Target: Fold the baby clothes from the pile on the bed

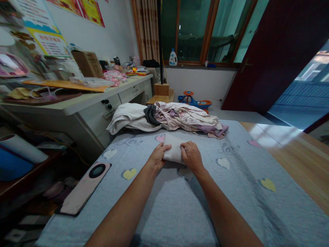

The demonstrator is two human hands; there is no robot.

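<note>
Both hands hold a small folded piece of pale grey ribbed fabric [172,147], with white lettering near its lower left corner. My left hand [158,155] grips its left edge, thumb on top and the other fingers partly hidden beneath. On the right edge, the curled fingers of my right hand [191,156] pinch the fabric. It is held just over a blue-grey bed cover [177,206] printed with hearts and "Love". Beyond it lies a heap of clothes [185,116], with a white garment [131,116] at its left end.
A pink phone [86,188] with a round dark camera lies at the cover's left edge. A cluttered desk [92,103] stands to the left. Past the bed are a ride-on toy [195,101], a detergent bottle [173,57] on the sill and a dark door [264,55].
</note>
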